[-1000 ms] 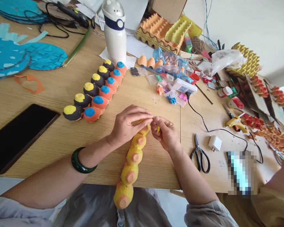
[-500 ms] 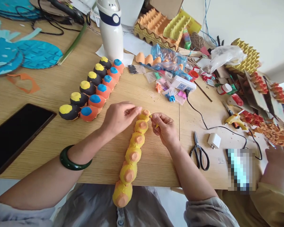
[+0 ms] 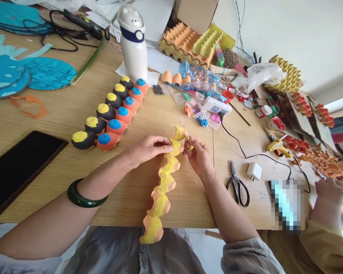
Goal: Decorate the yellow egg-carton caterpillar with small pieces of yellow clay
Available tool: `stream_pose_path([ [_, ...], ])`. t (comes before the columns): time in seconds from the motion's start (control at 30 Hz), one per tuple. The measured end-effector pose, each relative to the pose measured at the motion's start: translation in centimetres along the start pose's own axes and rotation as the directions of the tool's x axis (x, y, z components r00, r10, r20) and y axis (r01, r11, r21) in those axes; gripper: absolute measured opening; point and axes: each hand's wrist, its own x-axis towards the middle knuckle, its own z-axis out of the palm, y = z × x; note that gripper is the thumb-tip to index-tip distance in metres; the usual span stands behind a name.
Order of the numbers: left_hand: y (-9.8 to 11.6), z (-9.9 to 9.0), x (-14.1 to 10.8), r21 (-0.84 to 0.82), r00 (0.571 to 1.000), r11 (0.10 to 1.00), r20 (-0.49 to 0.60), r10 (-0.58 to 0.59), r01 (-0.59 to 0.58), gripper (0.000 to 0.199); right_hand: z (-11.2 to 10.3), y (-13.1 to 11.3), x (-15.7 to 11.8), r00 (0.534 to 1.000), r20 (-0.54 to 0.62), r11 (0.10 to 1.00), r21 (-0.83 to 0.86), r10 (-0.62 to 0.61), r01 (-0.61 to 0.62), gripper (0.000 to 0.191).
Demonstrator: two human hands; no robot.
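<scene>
Wooden surface (image 3: pixel 60 121) against a white wall (image 3: pixel 303 38). Yellow-painted egg-carton strip (image 3: pixel 162 190) running lengthwise from the grip toward the body, tail past the surface's edge; left hand (image 3: pixel 148 150) narrowly pinching its top end, right hand (image 3: pixel 198 156) seemingly too, fingers hiding the contact.

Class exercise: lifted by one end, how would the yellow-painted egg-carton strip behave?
The egg-carton strip would probably feel light, as it looks like thin moulded pulp. It may sag or flex, given its wavy bend. Its flattish shape suggests it wouldn't roll.
</scene>
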Motion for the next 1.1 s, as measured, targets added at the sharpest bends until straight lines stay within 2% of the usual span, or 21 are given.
stream_pose_path([
  [0.07,0.0,0.2,0.0,-0.066,1.000,0.998,0.008,-0.020,0.020,0.032,-0.1,-0.1,-0.1,0.999,-0.007,0.999,-0.039,-0.031,0.031,0.036],
  [0.17,0.1,0.5,-0.1,-0.185,0.998,0.981,0.015,-0.063,0.065,0.027,-0.2,-0.2,-0.5,0.988,-0.042,0.969,-0.208,-0.147,0.135,0.033],
  [0.23,0.1,0.7,-0.2,-0.232,0.996,0.969,0.006,-0.090,0.089,0.027,-0.2,-0.3,-0.9,0.974,-0.033,0.917,-0.345,-0.224,0.199,0.030],
  [0.37,0.1,0.8,-0.3,-0.237,0.995,0.967,-0.005,-0.102,0.098,0.027,0.2,-0.5,-1.9,0.957,0.044,0.812,-0.519,-0.288,0.268,0.022],
  [0.5,0.1,0.7,-0.4,-0.221,0.997,0.972,-0.005,-0.077,0.074,0.026,0.5,-0.3,-2.4,0.911,0.127,0.653,-0.660,-0.392,0.373,0.013],
  [0.6,0.1,0.7,-0.4,-0.219,0.998,0.974,0.014,-0.053,0.055,0.026,0.4,0.1,-2.4,0.891,0.174,0.600,-0.683,-0.418,0.415,0.011],
  [0.93,0.6,0.8,-0.3,-0.223,0.998,0.973,0.003,-0.063,0.062,0.023,0.0,0.1,-2.1,0.875,0.207,0.571,-0.687,-0.438,0.448,0.009],
  [1.1,0.4,0.8,-0.3,-0.238,0.998,0.969,0.016,-0.058,0.060,0.029,0.1,-0.2,-2.2,0.877,0.201,0.551,-0.711,-0.437,0.437,0.010],
])
